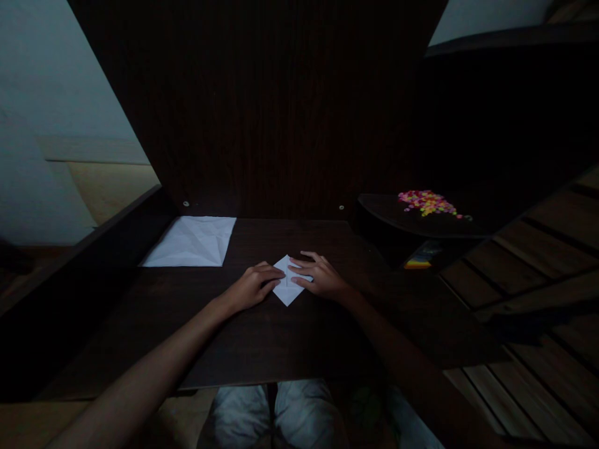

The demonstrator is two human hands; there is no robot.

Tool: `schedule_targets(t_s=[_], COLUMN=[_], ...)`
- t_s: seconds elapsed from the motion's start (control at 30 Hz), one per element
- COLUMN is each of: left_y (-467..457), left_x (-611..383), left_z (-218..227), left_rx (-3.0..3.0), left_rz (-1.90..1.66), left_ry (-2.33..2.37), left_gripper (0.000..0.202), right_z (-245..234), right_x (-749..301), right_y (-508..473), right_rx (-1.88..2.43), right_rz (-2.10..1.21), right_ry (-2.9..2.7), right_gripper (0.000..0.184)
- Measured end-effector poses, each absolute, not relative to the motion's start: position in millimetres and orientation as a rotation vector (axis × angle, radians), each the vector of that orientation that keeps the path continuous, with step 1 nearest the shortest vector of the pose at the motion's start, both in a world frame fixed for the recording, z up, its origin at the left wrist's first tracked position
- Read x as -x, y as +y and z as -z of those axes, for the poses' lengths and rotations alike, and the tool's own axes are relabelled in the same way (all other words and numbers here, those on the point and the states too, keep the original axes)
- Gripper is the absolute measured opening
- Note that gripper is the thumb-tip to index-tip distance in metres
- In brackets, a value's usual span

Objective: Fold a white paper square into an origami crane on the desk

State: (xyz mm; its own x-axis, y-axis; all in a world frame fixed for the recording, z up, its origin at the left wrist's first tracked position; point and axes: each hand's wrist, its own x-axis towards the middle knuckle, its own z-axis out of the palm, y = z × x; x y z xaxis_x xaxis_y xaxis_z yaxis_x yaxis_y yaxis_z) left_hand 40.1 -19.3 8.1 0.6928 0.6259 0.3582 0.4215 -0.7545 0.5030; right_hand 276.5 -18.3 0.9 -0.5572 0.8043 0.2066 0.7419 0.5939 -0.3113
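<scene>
A small folded white paper (pixel 286 287), diamond-shaped, lies on the dark wooden desk (pixel 262 337). My left hand (pixel 255 285) rests on its left side with the fingers curled and pressing down on the paper. My right hand (pixel 316 276) lies on its right side, fingers stretched flat over the fold. Both hands touch the paper and partly cover it.
A larger creased white sheet (pixel 191 242) lies at the desk's back left. A pile of small colourful pieces (pixel 427 202) sits on a dark side shelf at the right, with a coloured object (pixel 421 259) below it. A tall dark board stands behind the desk.
</scene>
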Motion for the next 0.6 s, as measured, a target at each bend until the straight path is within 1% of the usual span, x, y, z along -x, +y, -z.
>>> schedule_targets(t_s=[0.1,0.17,0.4,0.53,0.6], left_y=[-19.6,-20.0,-20.1,-20.7,-21.5], left_x=[-41.9,-42.6,-44.1,-46.2,-47.2], left_z=[-6.2,-5.5,-3.1,-2.4,-2.6], left_rx=[-2.558,-2.572,-2.606,-2.612,-2.612], left_rz=[-0.724,-0.695,-0.564,-0.571,-0.572], left_ry=[0.837,0.883,1.044,1.067,1.073], left_gripper=[0.025,0.025,0.04,0.042,0.042], right_z=[-1.3,-0.2,1.3,-3.5,-6.0], right_x=[-275.7,-275.3,-273.2,-270.3,-269.3], right_y=[-19.7,-19.9,-19.9,-22.4,-23.6], right_rx=[1.275,1.288,1.339,1.378,1.399], right_rz=[-0.302,-0.319,-0.356,-0.413,-0.454], right_ry=[-2.489,-2.477,-2.442,-2.418,-2.406], right_gripper=[0.048,0.052,0.052,0.054,0.051])
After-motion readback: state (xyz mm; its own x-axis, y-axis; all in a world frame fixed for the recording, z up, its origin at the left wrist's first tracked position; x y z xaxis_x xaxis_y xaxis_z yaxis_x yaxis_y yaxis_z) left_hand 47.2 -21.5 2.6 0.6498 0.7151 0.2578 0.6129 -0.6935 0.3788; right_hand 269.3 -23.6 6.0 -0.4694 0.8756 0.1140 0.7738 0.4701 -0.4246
